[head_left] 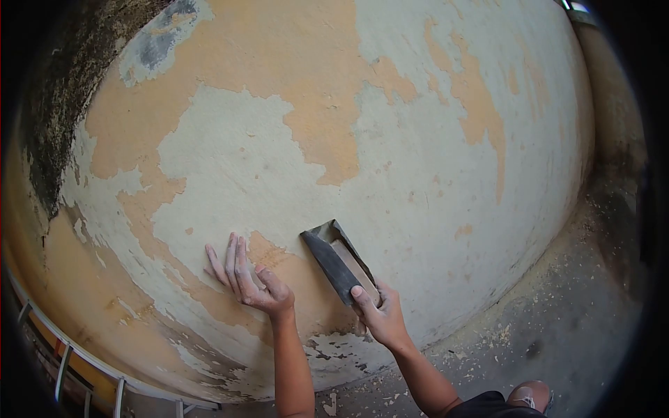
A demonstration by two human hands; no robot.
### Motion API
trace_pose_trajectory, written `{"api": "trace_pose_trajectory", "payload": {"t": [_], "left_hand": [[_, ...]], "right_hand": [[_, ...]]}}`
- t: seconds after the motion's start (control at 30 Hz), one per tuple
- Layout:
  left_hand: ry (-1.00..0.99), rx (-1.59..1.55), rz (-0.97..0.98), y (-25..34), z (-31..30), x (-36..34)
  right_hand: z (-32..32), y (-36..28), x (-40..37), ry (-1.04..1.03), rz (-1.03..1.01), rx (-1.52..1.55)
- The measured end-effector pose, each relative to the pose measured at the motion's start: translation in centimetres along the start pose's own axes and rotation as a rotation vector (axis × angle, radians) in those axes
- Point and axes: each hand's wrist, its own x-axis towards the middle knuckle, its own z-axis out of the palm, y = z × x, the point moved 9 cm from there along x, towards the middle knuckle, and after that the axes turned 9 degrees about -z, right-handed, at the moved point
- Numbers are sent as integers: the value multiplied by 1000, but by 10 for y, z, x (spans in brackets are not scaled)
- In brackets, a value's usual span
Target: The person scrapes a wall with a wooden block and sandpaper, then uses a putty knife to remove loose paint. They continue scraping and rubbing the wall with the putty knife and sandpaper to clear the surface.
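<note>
My left hand point(252, 277) is open, its dusty fingers stretched out against or close to the wall point(411, 160). In my right hand point(380, 315) is a long black hand tool point(332, 263) with a hollow, trough-like shape and a pale dusty inside. I grip it at its lower end, thumb on top, fingers mostly hidden behind. Its wide far end points up and left, over the wall. The wall carries whitish patches over peeling orange paint, with an orange area between my two hands.
A dark, rough stained strip point(59, 104) runs down the wall's left side. At lower left is a metal ladder point(66, 355). Pale flakes are scattered over the grey floor point(550, 327). A shod foot point(531, 394) shows at the bottom right.
</note>
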Motion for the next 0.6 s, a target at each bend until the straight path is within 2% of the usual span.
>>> {"api": "trace_pose_trajectory", "payload": {"t": [0.2,0.33,0.53,0.6], "left_hand": [[20,-21,-14,3,-1,2],[10,-11,2,1,1,3],[23,-43,-33,3,-2,0],[16,-2,-14,3,-1,1]], "right_hand": [[4,-10,17,-1,-12,-57],[-5,11,-13,-21,52,-58],[6,0,17,-25,-16,-70],[2,5,6,-18,6,-60]]}}
